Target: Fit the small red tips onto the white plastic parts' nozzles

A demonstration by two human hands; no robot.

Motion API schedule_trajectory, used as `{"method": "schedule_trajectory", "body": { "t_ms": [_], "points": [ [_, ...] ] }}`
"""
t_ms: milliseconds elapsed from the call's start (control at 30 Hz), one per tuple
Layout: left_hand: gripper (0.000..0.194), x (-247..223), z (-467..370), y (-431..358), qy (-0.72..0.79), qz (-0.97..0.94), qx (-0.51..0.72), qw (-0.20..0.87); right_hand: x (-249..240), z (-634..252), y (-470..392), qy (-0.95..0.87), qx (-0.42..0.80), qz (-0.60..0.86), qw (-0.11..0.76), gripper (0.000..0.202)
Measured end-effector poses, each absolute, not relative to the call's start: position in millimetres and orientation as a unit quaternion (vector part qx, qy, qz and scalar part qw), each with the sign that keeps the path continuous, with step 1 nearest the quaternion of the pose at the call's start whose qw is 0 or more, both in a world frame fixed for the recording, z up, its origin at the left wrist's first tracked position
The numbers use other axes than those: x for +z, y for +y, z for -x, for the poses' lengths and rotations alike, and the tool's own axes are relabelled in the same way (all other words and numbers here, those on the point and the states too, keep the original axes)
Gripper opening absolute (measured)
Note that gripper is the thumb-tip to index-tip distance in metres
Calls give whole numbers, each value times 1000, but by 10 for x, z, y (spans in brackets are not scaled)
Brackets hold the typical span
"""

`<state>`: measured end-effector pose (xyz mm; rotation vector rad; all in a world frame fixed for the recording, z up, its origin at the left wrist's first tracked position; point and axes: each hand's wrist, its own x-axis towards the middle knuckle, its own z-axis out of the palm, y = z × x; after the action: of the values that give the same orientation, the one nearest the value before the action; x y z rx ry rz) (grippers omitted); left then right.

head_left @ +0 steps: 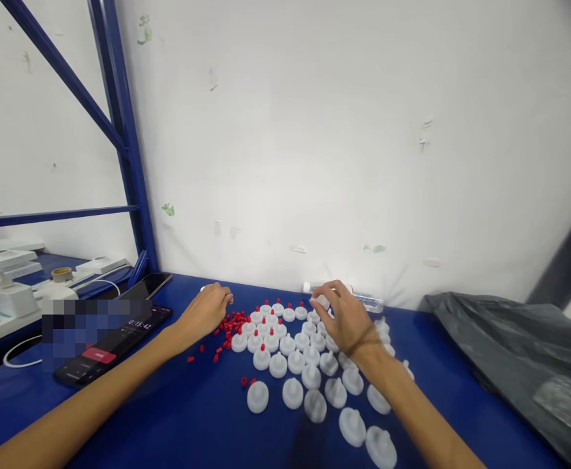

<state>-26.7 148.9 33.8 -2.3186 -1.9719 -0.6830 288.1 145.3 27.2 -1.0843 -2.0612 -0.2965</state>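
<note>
My left hand (209, 309) is closed, its fingertips together beside the pile of small red caps (229, 326); whatever they hold is hidden. A bit of something white shows behind that hand. My right hand (341, 316) has thumb and fingers curled round a white round piece (321, 301) at the back of the group. Below and around it, several white discs with a central nub (292, 393) cover the blue table. Those at the left and back, such as one disc (262, 358), carry a red cap on the nub; the others are bare.
A clear plastic bottle (368, 302) lies by the wall. At the left are a phone showing a timer (139, 329), another dark device (153, 284), and white chargers and cables (14, 296). A grey plastic bag (500, 345) covers the right side. A blue metal frame (131, 150) stands at the left.
</note>
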Motion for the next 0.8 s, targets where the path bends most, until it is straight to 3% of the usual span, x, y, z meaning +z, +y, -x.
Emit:
{"method": "schedule_trajectory", "body": {
  "t_ms": [100, 267, 467, 633, 800],
  "points": [
    [26, 300, 311, 1543, -636, 742, -211, 14, 280, -2828, 1458, -812, -118, 434, 372, 9],
    [15, 320, 308, 1523, -630, 742, -228, 17, 525, -2720, 1575, -856, -49, 442, 265, 6],
    [22, 303, 313, 1504, -622, 747, -230, 41, 729, -2558, 1753, -898, 20, 410, 161, 5],
    [20, 258, 403, 1565, -636, 744, -203, 29, 641, -2546, 1735, -906, 17, 400, 141, 5],
    [13, 266, 454, 1584, -662, 728, -177, 16, 585, -2601, 1708, -890, -45, 422, 167, 31]
  ]
}}
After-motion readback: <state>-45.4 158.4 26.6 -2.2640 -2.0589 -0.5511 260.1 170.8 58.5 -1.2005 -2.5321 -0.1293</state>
